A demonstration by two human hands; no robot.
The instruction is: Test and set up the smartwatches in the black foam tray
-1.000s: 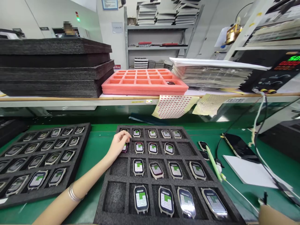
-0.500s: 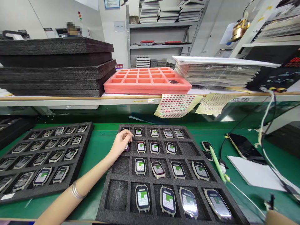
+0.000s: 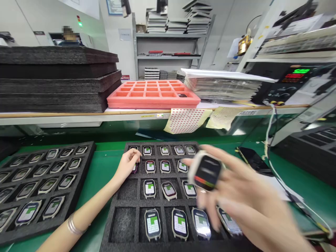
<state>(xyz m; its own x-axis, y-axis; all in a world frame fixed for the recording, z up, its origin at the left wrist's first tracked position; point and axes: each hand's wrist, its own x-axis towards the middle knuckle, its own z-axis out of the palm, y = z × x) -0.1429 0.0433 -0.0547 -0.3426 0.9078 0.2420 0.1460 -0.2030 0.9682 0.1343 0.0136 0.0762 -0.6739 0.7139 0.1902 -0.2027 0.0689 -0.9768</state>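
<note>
Left hand (image 3: 127,164): reaches out over the front-left part of the black foam tray (image 3: 126,224), fingers curled down onto a watch unit (image 3: 134,168) in the leftmost slot of the second row from the back. The unit is mostly covered by the fingers, so I can't tell whether it's a real pinch or just contact. Silver bracelet (image 3: 72,225) on that forearm.

Right hand (image 3: 246,203): up close to the camera, heavily motion-blurred, hanging above the right half of the same tray. Fingers closed around a held watch (image 3: 206,171), screen facing the camera, dark with a red-green band at its lower edge. It's clear of the tray, in the air.

The hands are well apart, one at each side of the tray.

Tray state: most slots hold watches with lit green/white screens. The left column's two front slots are bare foam. The right side is partly hidden by the right hand.

Around it:
- second foam tray (image 3: 85,171), full of watches, just to the left on the green table (image 3: 102,168)
- dark phone (image 3: 253,159) and white cable (image 3: 270,140) to the right
- on the shelf behind: pink tray (image 3: 153,101), stack of black foam sheets (image 3: 57,84) to its left
- sticker sheets (image 3: 185,120) hanging off the shelf edge
</note>
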